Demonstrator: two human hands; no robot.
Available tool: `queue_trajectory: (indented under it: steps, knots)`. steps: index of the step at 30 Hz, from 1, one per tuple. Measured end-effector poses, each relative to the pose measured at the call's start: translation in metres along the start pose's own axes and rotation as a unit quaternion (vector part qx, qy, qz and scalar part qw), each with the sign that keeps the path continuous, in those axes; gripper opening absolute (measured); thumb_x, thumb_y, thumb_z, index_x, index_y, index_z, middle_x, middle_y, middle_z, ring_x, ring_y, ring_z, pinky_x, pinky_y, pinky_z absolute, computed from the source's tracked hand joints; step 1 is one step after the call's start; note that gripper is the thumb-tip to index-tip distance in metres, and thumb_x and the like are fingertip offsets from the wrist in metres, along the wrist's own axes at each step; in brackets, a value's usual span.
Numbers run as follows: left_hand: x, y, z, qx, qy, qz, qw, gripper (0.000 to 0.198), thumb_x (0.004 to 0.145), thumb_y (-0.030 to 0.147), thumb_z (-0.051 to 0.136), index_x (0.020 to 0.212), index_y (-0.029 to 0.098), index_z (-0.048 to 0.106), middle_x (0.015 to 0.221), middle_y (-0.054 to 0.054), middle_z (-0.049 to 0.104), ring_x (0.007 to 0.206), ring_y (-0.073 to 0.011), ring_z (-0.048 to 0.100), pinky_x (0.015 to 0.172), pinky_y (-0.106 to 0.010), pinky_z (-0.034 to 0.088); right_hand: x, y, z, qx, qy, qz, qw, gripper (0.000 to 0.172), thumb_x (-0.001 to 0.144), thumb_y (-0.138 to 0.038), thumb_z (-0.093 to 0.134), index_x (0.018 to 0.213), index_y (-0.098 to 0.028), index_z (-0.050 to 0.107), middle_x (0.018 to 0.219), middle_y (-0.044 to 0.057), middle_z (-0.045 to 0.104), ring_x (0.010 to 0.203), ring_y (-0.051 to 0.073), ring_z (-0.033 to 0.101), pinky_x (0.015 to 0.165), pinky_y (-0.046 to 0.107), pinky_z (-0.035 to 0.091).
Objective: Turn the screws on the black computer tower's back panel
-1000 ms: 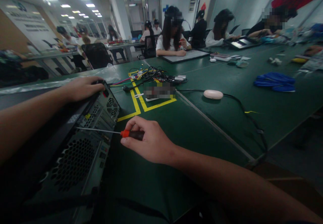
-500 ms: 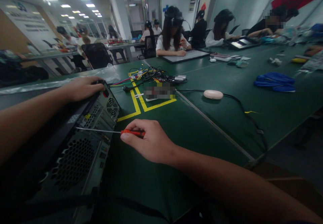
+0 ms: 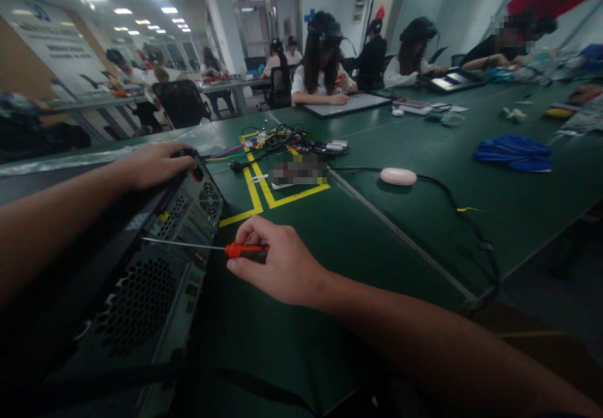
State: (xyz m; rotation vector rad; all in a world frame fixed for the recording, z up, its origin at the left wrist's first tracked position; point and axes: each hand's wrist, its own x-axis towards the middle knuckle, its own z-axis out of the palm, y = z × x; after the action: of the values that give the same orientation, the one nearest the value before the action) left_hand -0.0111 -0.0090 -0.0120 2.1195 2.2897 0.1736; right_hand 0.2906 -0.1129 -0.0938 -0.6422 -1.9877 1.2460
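A black desktop computer tower point(image 3: 113, 217) fills the left, its perforated metal rear panel turned toward the right. My left hand point(image 3: 157, 165) grips its upper rear corner, with the thumb along the edge and some fingertips out of sight. In my right hand point(image 3: 277, 264) is a screwdriver point(image 3: 242, 250) with a red and black handle. Its long shaft points left, and the tip meets the rear panel near the side edge, above the large honeycomb vent. Thumb and forefinger are around the handle; whether the tip sits in a screw is too small to tell.
Tangled cables point(image 3: 287, 138) lie behind yellow tape point(image 3: 292, 200) on the green table point(image 3: 377, 267). A pale pink oval object point(image 3: 398, 176) rests by a black cord point(image 3: 445, 188). Blue cloth point(image 3: 513, 153) lies farther right. People sit working across the table.
My right fingers have shifted their hold on the screwdriver handle, the forefinger lifting slightly and the thumb lowering. The shaft stays in place. My left hand and the tower look unmoved.
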Motion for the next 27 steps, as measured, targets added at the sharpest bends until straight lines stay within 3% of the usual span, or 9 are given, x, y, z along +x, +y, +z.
queue_trajectory:
  steps: [18, 27]
  knots:
    - [-0.0005, 0.0006, 0.0002, 0.01, -0.003, -0.008, 1.0, 0.082, 0.08, 0.061, 0.032, 0.141, 0.01, 0.054, 0.145, -0.016, 0.056, 0.133, -0.0348, 0.052, 0.116, -0.048, 0.036, 0.0009, 0.0022, 0.0028, 0.03, 0.017, 0.011, 0.999, 0.019, 0.086, -0.033, 0.072, 0.094, -0.017, 0.066, 0.088, 0.001, 0.069, 0.077, 0.013, 0.062, 0.069, 0.026, 0.047]
    - [0.0, -0.0012, 0.0012, 0.014, -0.002, 0.003, 1.0, 0.081, 0.079, 0.061, 0.031, 0.138, 0.011, 0.056, 0.139, -0.015, 0.06, 0.128, -0.0331, 0.056, 0.113, -0.045, 0.039, 0.0014, 0.0034, 0.0035, 0.019, 0.014, 0.007, 1.0, 0.022, 0.093, -0.036, 0.064, 0.093, -0.016, 0.072, 0.085, 0.002, 0.07, 0.076, 0.013, 0.063, 0.068, 0.025, 0.046]
